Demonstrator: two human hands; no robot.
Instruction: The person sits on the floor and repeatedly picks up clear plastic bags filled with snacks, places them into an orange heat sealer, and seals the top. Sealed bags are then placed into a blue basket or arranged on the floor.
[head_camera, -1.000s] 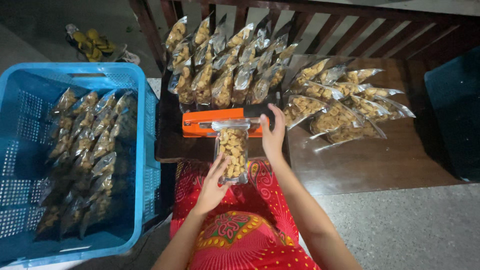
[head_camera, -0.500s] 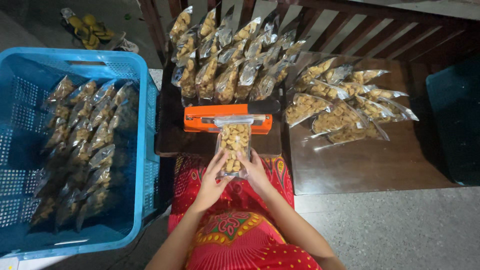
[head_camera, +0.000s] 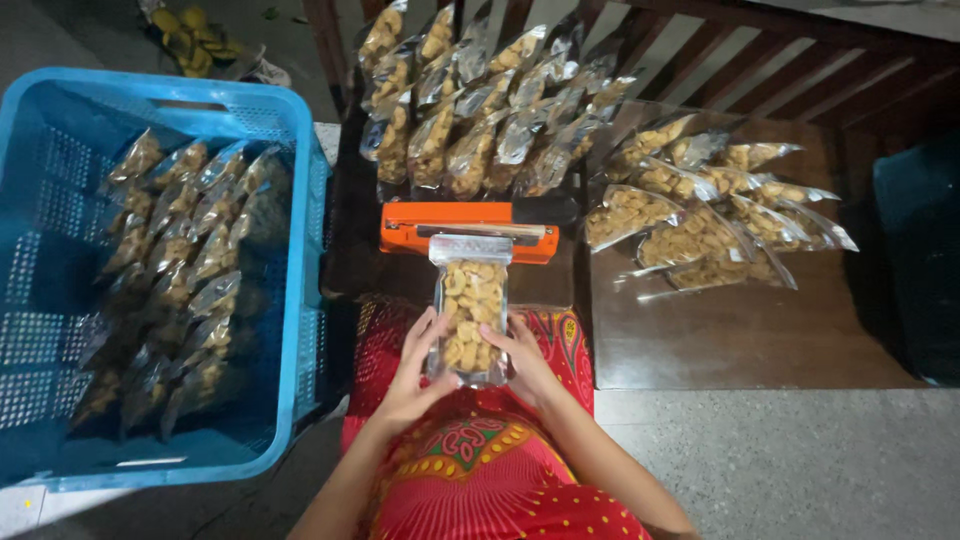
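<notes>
At your left stands the blue crate (head_camera: 300, 250) full of snack pouches. Your left hand (head_camera: 415, 365) and right hand (head_camera: 525, 360) clasp the clear snack pouch (head_camera: 470, 310) by its lower sides, its top on the orange heat sealer (head_camera: 465, 228). It looks light, soft and slippery, the contents brittle. Your fingertips behind it are hidden.

A clear snack bag (head_camera: 470, 310), filled with pale curled crackers, stands upright with its top at the orange sealer (head_camera: 470, 228).
</notes>
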